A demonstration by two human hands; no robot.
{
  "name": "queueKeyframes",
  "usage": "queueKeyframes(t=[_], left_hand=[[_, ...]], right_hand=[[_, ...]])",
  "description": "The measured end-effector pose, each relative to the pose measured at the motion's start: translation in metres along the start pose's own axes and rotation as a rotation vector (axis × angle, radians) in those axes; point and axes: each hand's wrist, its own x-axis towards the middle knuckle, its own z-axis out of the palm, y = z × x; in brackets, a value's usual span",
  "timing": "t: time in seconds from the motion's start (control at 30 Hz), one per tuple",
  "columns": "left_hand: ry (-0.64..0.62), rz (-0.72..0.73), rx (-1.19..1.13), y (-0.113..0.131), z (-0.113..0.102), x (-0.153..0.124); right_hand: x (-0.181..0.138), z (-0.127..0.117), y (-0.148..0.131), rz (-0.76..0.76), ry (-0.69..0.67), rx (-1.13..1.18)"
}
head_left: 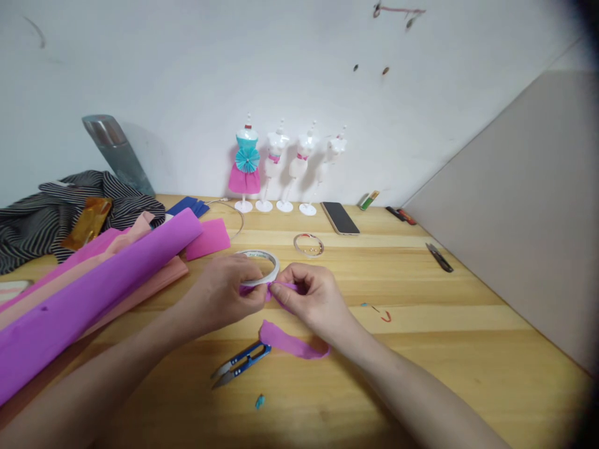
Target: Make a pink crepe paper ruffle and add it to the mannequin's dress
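Note:
My left hand (pixel 234 284) is closed round a white roll of tape (pixel 269 274), its fingers through the ring. Purple crepe paper shows just under the roll, between the two hands. My right hand (pixel 311 290) pinches this purple crepe paper strip (pixel 290 287) between thumb and forefinger, close to the left fingertips. Below the hands, a loose length of purple crepe paper (pixel 294 343) lies on the table, one end over the handles of blue thread snips (pixel 243 363). Whether it joins the strip in my right hand I cannot tell.
Rolls of purple and pink crepe paper (pixel 107 280) fill the left side. Several small white mannequins (pixel 247 168) stand along the wall, one dressed. A phone (pixel 340 218), a ring-shaped dish (pixel 309 245), a folding knife (pixel 440 257) and a turquoise scrap (pixel 260 401) lie on the table.

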Motion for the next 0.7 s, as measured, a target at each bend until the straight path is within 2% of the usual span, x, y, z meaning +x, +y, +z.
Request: queueKeyframes(t=[0.23, 0.53, 0.6, 0.7], left_hand=[[0.060, 0.056, 0.075, 0.000, 0.002, -0.003], [0.030, 0.068, 0.039, -0.006, 0.008, -0.002], [0.009, 0.064, 0.002, -0.010, 0.011, -0.001], [-0.060, 0.021, -0.051, -0.015, 0.013, -0.002]], right_hand=[[-0.001, 0.001, 0.003, -0.028, 0.026, -0.065], [0.003, 0.001, 0.009, -0.102, 0.106, -0.135], [0.005, 0.000, 0.010, -0.150, 0.061, -0.125], [0.007, -0.001, 0.012, -0.156, -0.119, -0.076]])
